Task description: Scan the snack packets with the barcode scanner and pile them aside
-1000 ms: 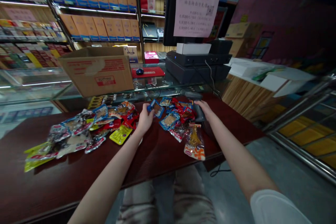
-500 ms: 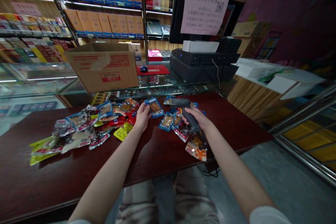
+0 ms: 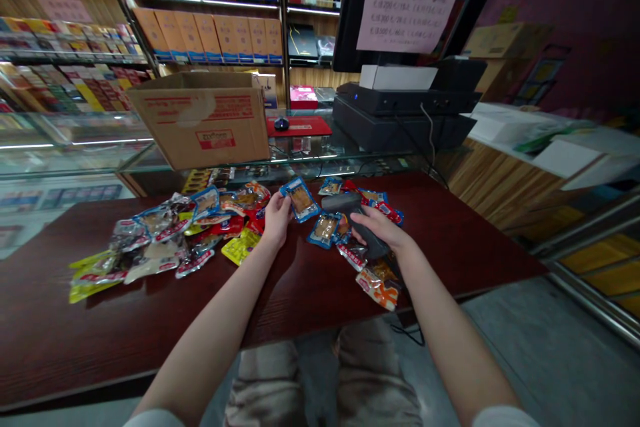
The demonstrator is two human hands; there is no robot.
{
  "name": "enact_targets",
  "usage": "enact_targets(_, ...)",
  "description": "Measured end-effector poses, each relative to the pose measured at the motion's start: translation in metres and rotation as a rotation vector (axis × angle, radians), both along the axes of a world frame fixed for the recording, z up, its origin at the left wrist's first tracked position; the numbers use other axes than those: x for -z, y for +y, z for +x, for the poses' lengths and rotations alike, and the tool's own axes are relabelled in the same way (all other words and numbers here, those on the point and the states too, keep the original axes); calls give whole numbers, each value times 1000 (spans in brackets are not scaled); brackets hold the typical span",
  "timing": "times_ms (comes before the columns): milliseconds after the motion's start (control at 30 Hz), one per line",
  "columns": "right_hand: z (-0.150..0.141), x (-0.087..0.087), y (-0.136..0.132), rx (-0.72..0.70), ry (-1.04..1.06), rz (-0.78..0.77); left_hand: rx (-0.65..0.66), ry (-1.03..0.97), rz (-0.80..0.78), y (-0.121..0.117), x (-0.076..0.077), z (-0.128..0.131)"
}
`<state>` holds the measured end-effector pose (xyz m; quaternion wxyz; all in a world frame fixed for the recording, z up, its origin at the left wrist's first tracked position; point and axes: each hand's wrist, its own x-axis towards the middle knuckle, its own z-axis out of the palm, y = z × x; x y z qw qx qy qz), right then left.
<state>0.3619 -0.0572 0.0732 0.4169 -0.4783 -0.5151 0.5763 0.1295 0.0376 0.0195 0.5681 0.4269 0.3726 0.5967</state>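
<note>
My left hand (image 3: 278, 217) pinches a blue-edged snack packet (image 3: 301, 200) by its left side, its brown contents showing through a clear window. Wrapped in my right hand (image 3: 379, 227) is a dark grey barcode scanner (image 3: 342, 203), its head pointing left toward that packet. Beneath and around the scanner lie several snack packets, among them a blue one (image 3: 324, 229), a red one (image 3: 393, 212) and an orange-and-white one (image 3: 379, 287). Left of my left hand spreads a larger heap of mixed snack packets (image 3: 159, 250), with a yellow packet (image 3: 241, 246) closest to my wrist.
The dark red tabletop (image 3: 295, 293) meets a glass counter holding an open cardboard box (image 3: 205, 123), a mouse (image 3: 281, 124) on a red mat and a black cash register (image 3: 400, 121). A metal railing (image 3: 595, 293) stands at right. Stocked shelves line the back.
My view has shifted slightly, sliding the scene a little to the right. The scanner has tilted, its head now lower and aimed more to the left. Both hands keep their holds.
</note>
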Motion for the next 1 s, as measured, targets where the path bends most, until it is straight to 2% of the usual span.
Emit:
enact_targets(367,2,10,3,-35,89,25,-87,281,188,2,0,-2)
enact_targets(467,4,11,2,-26,77,1,-170,493,305,-4,-13,-6)
enact_targets(600,12,14,2,-10,121,-21,-391,908,493,-13,-47,-29)
enact_targets(633,15,16,3,-4,152,-2,-442,1042,480,-14,-55,-37)
enact_targets(700,20,19,5,8,214,46,-542,1300,358,-16,-67,-57)
enact_targets(767,25,20,7,22,257,77,-606,1475,192,-16,-73,-75)
enact_targets(833,29,22,8,36,270,80,-691,1558,83,-16,-74,-87)
enact_targets(933,31,23,10,48,264,73,-789,1598,142,-18,-70,-89)
enact_targets(1000,32,23,10,43,254,69,-703,1644,271,-20,-67,-81)
